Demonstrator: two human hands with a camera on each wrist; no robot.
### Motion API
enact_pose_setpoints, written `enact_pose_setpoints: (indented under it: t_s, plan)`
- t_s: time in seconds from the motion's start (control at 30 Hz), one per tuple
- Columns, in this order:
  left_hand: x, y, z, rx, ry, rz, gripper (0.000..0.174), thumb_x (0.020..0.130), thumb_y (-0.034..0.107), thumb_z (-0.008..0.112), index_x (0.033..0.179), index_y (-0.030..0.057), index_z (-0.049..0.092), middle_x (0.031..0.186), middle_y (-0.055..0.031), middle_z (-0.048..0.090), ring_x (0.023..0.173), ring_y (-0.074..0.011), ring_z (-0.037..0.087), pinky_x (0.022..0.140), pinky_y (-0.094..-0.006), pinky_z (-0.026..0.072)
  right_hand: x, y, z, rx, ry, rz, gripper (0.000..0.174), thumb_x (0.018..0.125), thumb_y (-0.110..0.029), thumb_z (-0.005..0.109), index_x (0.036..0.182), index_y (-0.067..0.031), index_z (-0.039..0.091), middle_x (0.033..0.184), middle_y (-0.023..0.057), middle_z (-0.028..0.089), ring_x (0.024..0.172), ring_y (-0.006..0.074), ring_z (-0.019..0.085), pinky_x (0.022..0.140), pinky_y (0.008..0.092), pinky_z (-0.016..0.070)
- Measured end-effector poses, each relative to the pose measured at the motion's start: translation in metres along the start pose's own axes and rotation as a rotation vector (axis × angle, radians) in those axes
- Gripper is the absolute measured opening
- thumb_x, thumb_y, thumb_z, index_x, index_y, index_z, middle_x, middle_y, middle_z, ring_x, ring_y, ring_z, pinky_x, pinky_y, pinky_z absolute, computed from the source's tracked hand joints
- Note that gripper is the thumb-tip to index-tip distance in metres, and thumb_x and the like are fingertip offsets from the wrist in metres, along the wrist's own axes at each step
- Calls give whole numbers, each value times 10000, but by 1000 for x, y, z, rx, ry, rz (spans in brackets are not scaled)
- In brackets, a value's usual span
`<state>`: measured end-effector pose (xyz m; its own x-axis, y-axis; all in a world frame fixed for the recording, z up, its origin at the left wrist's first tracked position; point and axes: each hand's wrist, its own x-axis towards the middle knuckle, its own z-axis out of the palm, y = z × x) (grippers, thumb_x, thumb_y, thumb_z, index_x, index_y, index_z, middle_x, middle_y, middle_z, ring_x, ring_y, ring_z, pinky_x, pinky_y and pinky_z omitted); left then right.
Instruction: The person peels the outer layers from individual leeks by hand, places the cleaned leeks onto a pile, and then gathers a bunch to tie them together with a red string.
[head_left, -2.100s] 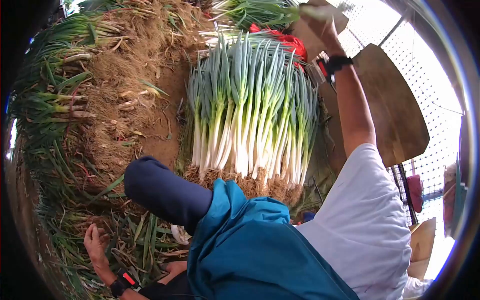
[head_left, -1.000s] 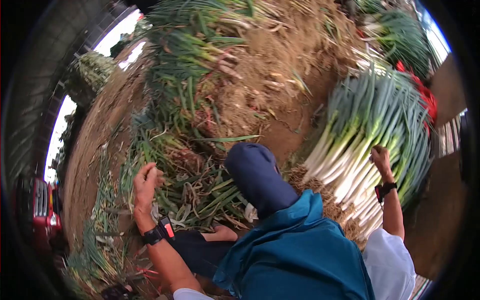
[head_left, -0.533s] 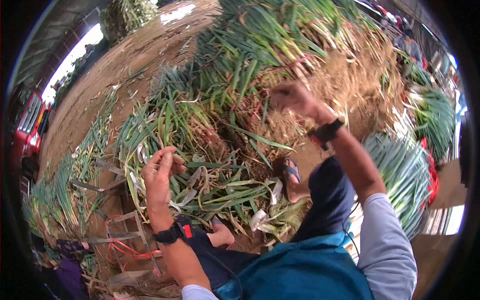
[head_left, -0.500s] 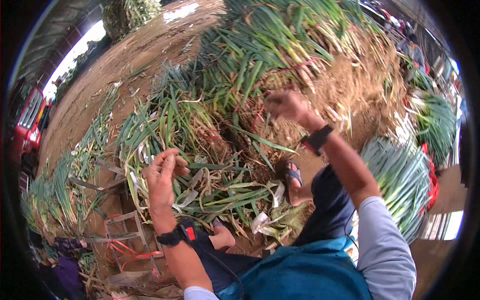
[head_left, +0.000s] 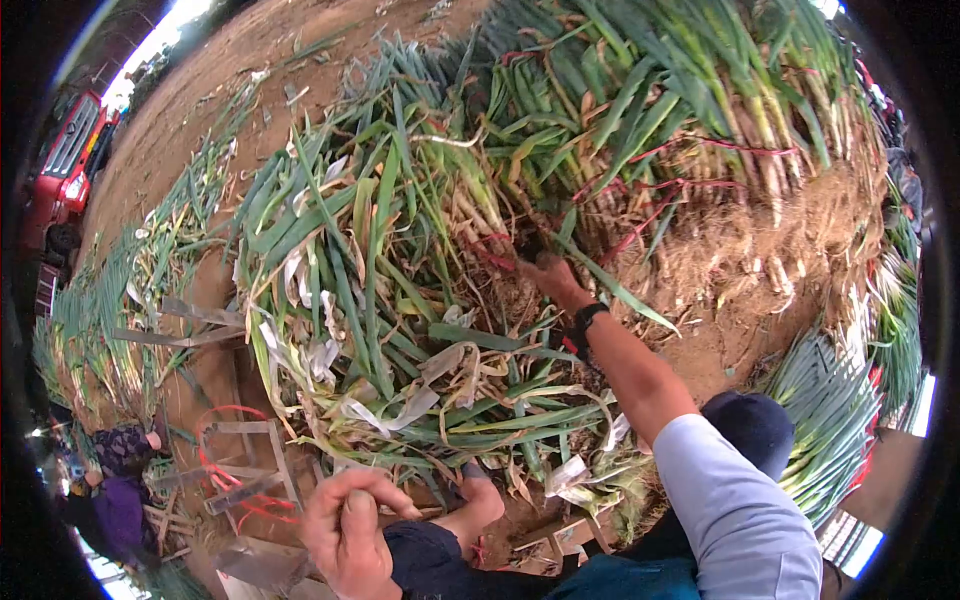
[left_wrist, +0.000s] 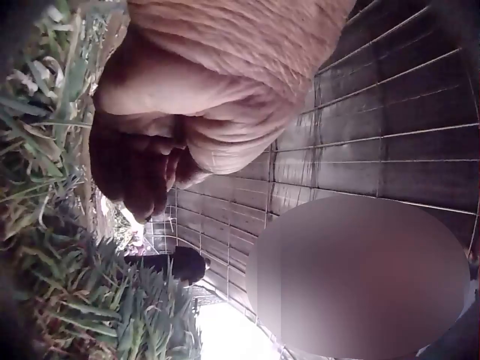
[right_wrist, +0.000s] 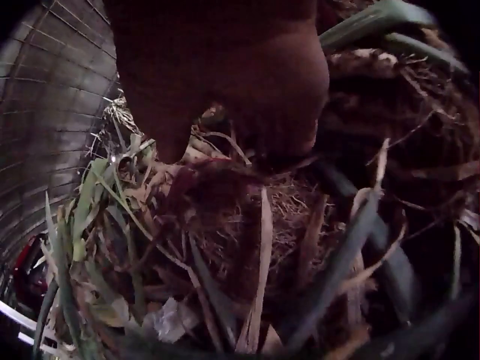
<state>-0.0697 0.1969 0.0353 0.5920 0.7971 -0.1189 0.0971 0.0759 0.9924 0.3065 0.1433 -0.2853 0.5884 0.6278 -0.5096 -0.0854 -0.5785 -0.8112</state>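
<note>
My right hand reaches down to a bundle of green onions bound with a red tie. In the right wrist view, thumb and fingers of that hand grip the bundle around its tie, with the brown roots just below; the fingertips are in shadow. My left hand hovers at the lower left, fingers loosely bent and holding nothing. Over in the left wrist view, the same hand shows its curled fingers and thumb with nothing between them.
More tied bundles are heaped behind, roots forward. Loose leaves cover the ground before me. A cleaned stack of green onions stands at right. Metal frames lie at left, near a person in purple and a red truck.
My view has swung left from the cleaned stack to the heap. My right hand has come from the far right, across the stack, down to the tied bundle. My left hand is now lower in view.
</note>
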Motion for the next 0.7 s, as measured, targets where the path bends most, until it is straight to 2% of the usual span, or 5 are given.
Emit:
enact_pose_setpoints:
  t_s: [0.17,0.27,0.4,0.53,0.7]
  plan:
    - [14,4,6,104,-1,-77,264,1003,182,510,1128,-39,580,853,-126,642,719,-175,585,670,-278,489,32,2,7,-54,-113,-70,1141,793,-711,596,1466,113,185,1489,288,301,1380,347,343,1109,429,325]
    - [23,2,11,89,12,-103,260,987,179,536,1123,-37,587,848,-136,644,715,-183,587,665,-293,494,38,-11,14,56,-241,-63,975,846,-628,582,1455,53,242,1461,219,342,1335,301,369,1098,402,313]
    - [32,2,13,90,14,-156,272,983,194,544,1126,-33,590,851,-143,647,704,-192,582,669,-297,490,70,15,28,307,-286,-184,608,887,-422,635,1334,-30,506,1224,123,588,1081,196,568,955,331,426]
    - [43,-5,13,136,-57,-144,296,984,225,545,1128,-29,592,854,-151,649,695,-198,574,671,-294,482,48,-27,47,638,-278,-77,479,885,-385,668,1199,-25,638,1048,49,676,875,136,632,824,274,482]
    - [56,-3,13,119,-86,-191,235,990,142,528,1137,-29,592,884,-135,655,748,-186,597,706,-302,502,45,-61,73,510,-216,-293,537,849,-379,700,1239,-27,593,1134,39,645,1027,126,589,889,284,464]
